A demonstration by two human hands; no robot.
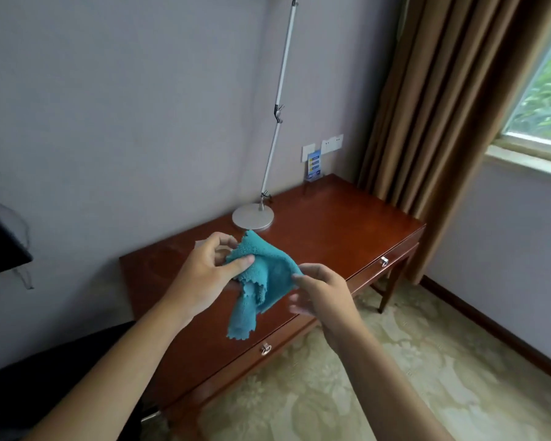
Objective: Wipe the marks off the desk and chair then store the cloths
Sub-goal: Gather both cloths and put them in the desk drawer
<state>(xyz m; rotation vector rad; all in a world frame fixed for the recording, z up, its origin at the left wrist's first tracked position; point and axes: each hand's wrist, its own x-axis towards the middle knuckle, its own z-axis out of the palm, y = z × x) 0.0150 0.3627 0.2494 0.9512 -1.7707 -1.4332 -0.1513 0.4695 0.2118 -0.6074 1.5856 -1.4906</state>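
Note:
A teal microfibre cloth (261, 278) with zigzag edges hangs in the air above the red-brown wooden desk (347, 230). My left hand (210, 275) pinches the cloth's upper left part between thumb and fingers. My right hand (322, 291) touches the cloth's right edge with its fingertips, the fingers loosely spread and blurred. One corner of the cloth dangles down toward the desk's front edge. No chair can be made out for certain; a dark shape (45, 386) sits low at the left.
A silver desk lamp (253, 216) stands on its round base at the back of the desk. A blue leaflet stand (314, 165) sits near the wall sockets. The desk has two drawer pulls (265, 349). Brown curtains (433, 122) and a window are at the right; patterned carpet lies below.

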